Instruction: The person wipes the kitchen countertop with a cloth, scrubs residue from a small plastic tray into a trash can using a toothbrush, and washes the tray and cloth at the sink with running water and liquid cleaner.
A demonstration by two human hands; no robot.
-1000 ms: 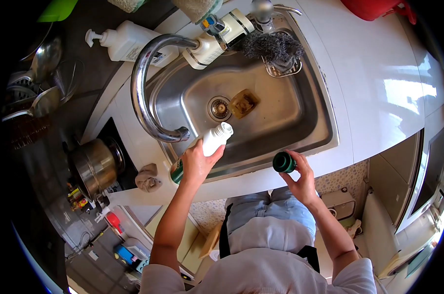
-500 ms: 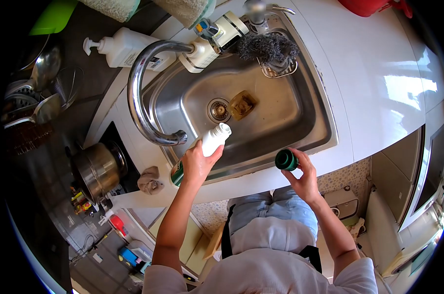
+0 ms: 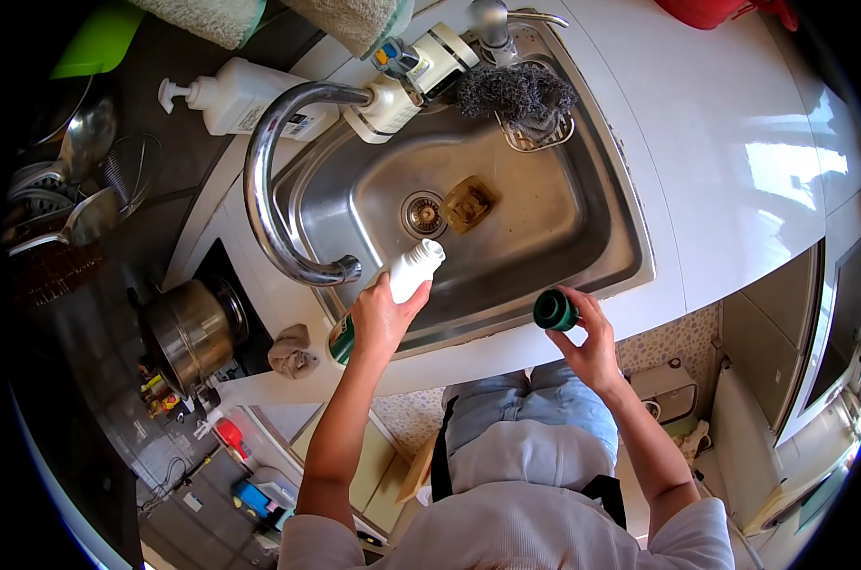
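Observation:
Wrapped around a white and green bottle (image 3: 411, 275) is my left hand (image 3: 381, 318); the bottle's uncapped mouth tilts up and right over the sink's near-left part. My right hand (image 3: 587, 344) pinches a dark green cap (image 3: 555, 310), its hollow side facing up, above the near rim of the steel sink (image 3: 535, 249). A glass container (image 3: 468, 204) with brown residue lies in the basin beside the drain (image 3: 423, 215). The bottle and the cap are well apart.
The curved faucet (image 3: 264, 180) arches over the sink's left side. A pump bottle (image 3: 250, 100) lies behind it. Steel wool (image 3: 516, 93) sits on a rack at the back. A crumpled cloth (image 3: 293, 351) and a metal pot (image 3: 188, 332) are at left.

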